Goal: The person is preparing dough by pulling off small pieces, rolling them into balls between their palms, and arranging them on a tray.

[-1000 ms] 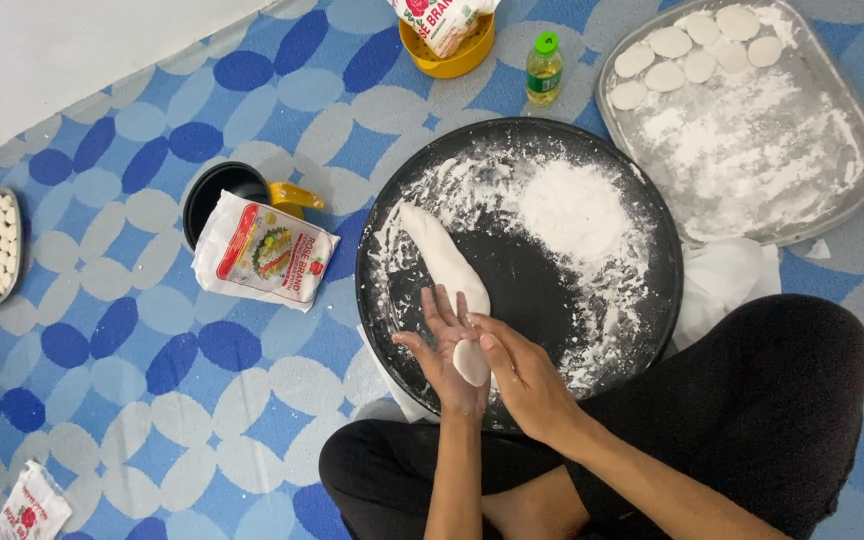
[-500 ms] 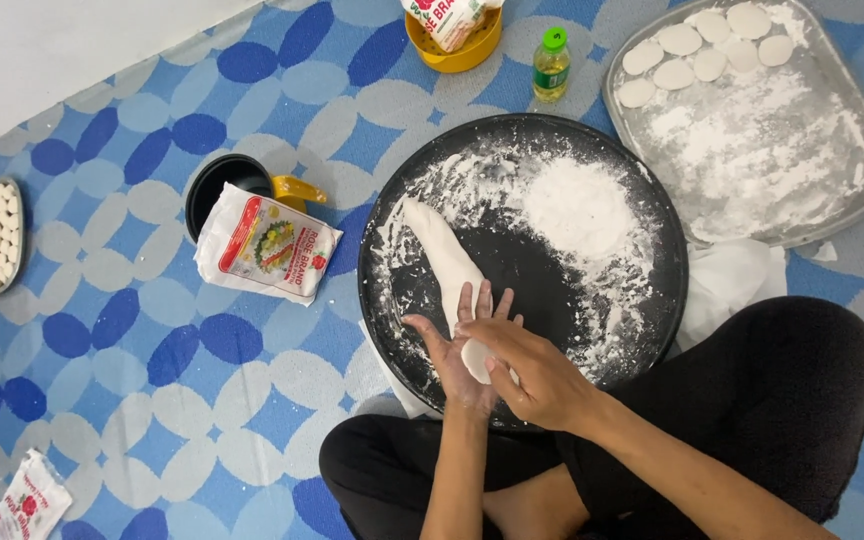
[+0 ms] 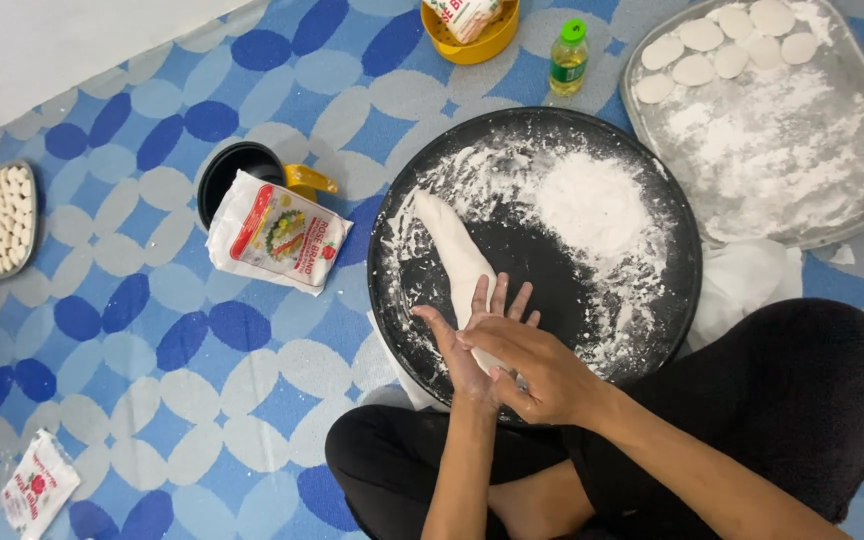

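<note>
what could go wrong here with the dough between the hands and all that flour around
The dough piece, pressed between the left hand and right hand, is mostly hidden; it may stick to the palms. The dough log lies bare on the black tray and could dry out. Loose flour might spill onto the mat.

A white dough log (image 3: 452,250) lies slanted on the floured black tray (image 3: 412,300), left of the flour heap. Its near end is hidden beneath the hands
</note>
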